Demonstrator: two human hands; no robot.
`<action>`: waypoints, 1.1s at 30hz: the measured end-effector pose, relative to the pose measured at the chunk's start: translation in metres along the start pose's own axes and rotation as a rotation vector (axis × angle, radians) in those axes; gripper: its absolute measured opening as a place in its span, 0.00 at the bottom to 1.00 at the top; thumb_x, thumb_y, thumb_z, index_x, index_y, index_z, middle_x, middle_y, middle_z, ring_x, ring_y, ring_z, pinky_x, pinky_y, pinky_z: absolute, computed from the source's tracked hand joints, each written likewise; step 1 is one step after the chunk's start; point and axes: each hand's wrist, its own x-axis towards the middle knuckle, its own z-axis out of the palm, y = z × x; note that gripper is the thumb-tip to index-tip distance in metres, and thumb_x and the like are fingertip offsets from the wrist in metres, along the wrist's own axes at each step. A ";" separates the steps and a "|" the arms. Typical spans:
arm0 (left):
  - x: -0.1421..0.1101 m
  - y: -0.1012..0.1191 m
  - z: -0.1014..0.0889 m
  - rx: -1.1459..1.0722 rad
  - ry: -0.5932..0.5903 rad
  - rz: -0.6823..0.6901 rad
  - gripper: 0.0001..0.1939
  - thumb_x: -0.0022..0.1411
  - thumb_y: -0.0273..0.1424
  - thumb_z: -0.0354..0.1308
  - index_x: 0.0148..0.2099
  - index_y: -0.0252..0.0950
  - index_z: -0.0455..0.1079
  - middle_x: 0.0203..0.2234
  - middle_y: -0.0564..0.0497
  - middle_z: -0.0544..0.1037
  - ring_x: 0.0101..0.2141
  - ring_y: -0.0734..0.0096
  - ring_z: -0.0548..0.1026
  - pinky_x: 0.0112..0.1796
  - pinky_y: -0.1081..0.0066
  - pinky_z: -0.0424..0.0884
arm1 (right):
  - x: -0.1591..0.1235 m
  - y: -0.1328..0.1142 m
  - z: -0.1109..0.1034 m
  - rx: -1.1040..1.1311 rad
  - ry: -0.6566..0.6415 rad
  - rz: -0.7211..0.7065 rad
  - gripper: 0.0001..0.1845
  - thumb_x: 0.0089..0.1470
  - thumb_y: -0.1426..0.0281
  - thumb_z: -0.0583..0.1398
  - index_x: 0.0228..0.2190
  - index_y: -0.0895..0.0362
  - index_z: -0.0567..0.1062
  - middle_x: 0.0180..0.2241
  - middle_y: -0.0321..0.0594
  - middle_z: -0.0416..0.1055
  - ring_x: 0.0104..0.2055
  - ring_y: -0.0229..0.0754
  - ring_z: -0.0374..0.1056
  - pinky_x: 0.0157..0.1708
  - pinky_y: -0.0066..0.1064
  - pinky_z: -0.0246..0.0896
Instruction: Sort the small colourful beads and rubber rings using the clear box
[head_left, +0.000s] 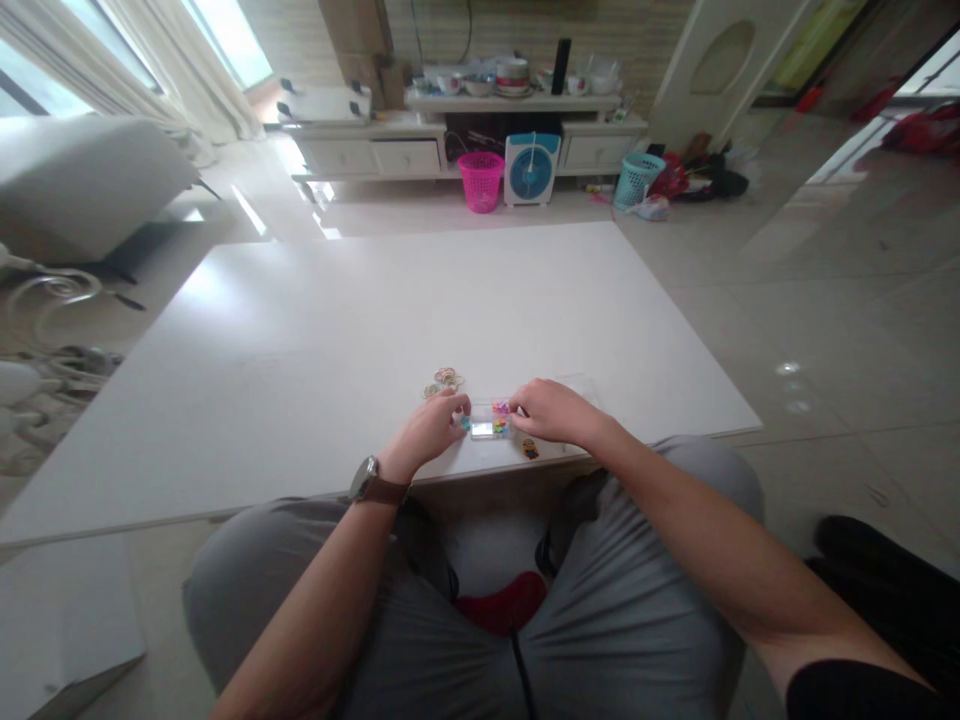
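A small clear plastic compartment box [482,430] lies near the table's front edge. Its right compartments hold pink and purple pieces [501,407] and green, yellow and orange pieces [500,427]. Curled around the box's left end is my left hand [439,430], its fingertips beside some blue pieces [466,424]. My right hand [551,410] has its fingers pinched together at the box's right side; whatever is between them is too small to tell. A small yellow and blue cartoon figure [530,449] rests below the right hand. Behind the left hand lies a cluster of small rings or bands [446,378].
The white table [360,330] spreads out in front of me. A faint clear lid-like sheet [577,388] lies beyond my right wrist. Farther off, a pink basket [481,182], a blue fan [532,170] and a light blue basket [638,180] stand by a low cabinet [341,155].
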 end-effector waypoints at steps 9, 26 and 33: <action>0.004 0.000 -0.002 0.021 -0.054 -0.048 0.03 0.55 0.26 0.58 0.34 0.37 0.72 0.26 0.51 0.76 0.28 0.69 0.73 0.32 0.71 0.66 | -0.002 0.001 0.000 0.024 -0.012 -0.004 0.16 0.65 0.65 0.57 0.37 0.58 0.83 0.35 0.47 0.80 0.35 0.42 0.73 0.33 0.29 0.54; 0.004 0.025 -0.016 -0.674 0.023 -0.032 0.13 0.57 0.39 0.66 0.36 0.34 0.78 0.28 0.50 0.78 0.31 0.70 0.72 0.33 0.71 0.66 | 0.008 0.001 0.010 0.452 0.338 -0.273 0.05 0.59 0.75 0.63 0.35 0.61 0.81 0.32 0.42 0.77 0.34 0.39 0.69 0.36 0.28 0.58; 0.004 0.029 -0.008 -0.725 0.081 -0.092 0.16 0.52 0.42 0.71 0.32 0.34 0.75 0.25 0.51 0.76 0.28 0.71 0.72 0.29 0.72 0.67 | 0.006 -0.005 0.010 0.692 0.317 -0.135 0.04 0.55 0.76 0.65 0.33 0.60 0.82 0.29 0.37 0.78 0.30 0.35 0.69 0.33 0.25 0.58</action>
